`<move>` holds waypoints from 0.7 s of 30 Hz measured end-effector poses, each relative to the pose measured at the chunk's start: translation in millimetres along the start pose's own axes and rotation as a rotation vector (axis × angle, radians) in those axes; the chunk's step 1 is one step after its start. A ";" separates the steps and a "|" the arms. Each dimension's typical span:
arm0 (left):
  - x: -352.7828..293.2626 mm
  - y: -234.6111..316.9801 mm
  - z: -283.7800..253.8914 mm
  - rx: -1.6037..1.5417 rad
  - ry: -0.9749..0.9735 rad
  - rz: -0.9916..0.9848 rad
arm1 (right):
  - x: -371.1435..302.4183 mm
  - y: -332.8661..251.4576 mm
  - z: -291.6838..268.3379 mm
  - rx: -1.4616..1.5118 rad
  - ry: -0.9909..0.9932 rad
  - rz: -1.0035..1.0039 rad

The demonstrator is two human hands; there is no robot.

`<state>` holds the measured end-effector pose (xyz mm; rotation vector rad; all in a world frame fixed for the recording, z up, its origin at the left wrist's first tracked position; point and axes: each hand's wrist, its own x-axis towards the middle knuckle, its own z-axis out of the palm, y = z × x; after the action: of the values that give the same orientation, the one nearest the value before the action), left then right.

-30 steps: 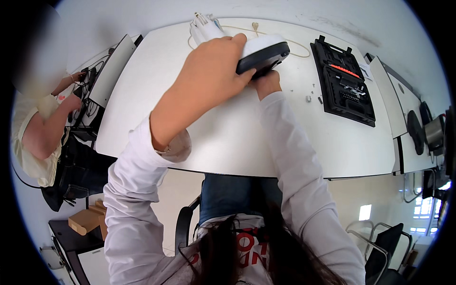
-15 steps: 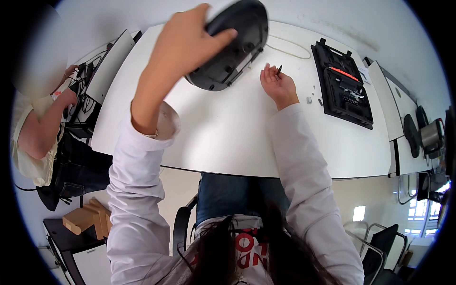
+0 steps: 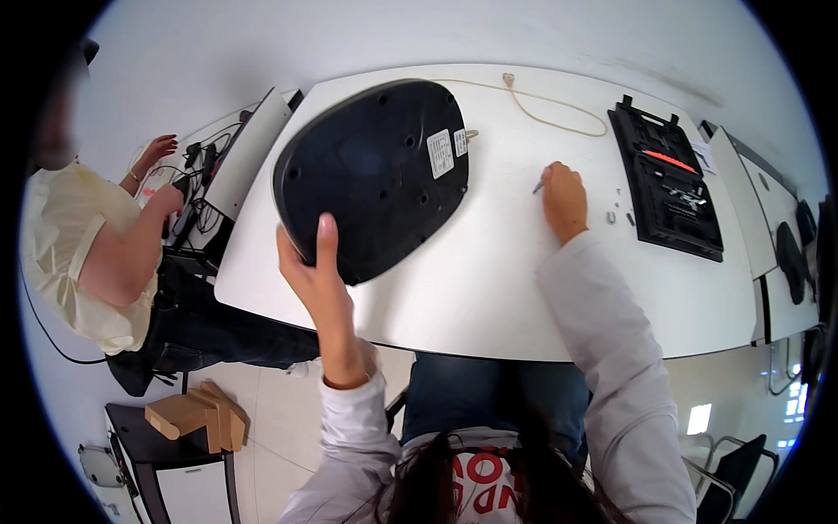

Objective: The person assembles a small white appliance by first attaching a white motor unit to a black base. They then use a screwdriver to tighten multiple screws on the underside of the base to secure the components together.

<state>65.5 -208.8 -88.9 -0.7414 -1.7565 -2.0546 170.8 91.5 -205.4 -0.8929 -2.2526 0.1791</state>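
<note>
My left hand grips the near edge of a rounded appliance, its thumb lying over the black underside. That underside is tilted toward me and shows screw holes, small feet and white labels. My left fingers are mostly hidden beneath it. A beige cord with a plug lies on the table behind it. Right of the appliance, my right hand is closed around a short, slim dark piece, whose tip sticks out on the left; its exact kind is not clear. Small metal parts lie to the right of this hand.
An open black tool case with an orange-red strip lies on the right of the white table. Another person works at a neighbouring desk with black cables. Cardboard pieces rest on a cabinet lower left.
The appliance has come lower and nearer, its underside now facing me more fully. My left hand has shifted to its near edge. My right hand has turned and its fingers have closed more.
</note>
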 end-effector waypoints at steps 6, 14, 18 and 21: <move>-39.8 -19.7 -11.7 -0.414 0.205 -0.247 | -7.1 9.8 -2.7 0.066 -0.042 0.031; -53.0 -32.1 -14.5 -0.496 0.269 -0.289 | -3.5 -0.2 -30.1 0.393 0.055 0.055; -58.4 -41.9 -21.0 -0.505 0.313 -0.316 | 0.5 -37.2 -51.4 0.957 -0.113 0.193; -62.9 -47.5 -24.1 -0.488 0.341 -0.321 | -3.8 -74.3 -67.5 1.116 -0.165 0.139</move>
<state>85.3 -228.8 -166.3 -0.2029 -1.2588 -2.6810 176.0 25.0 -130.3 -0.3987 -1.7694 1.4325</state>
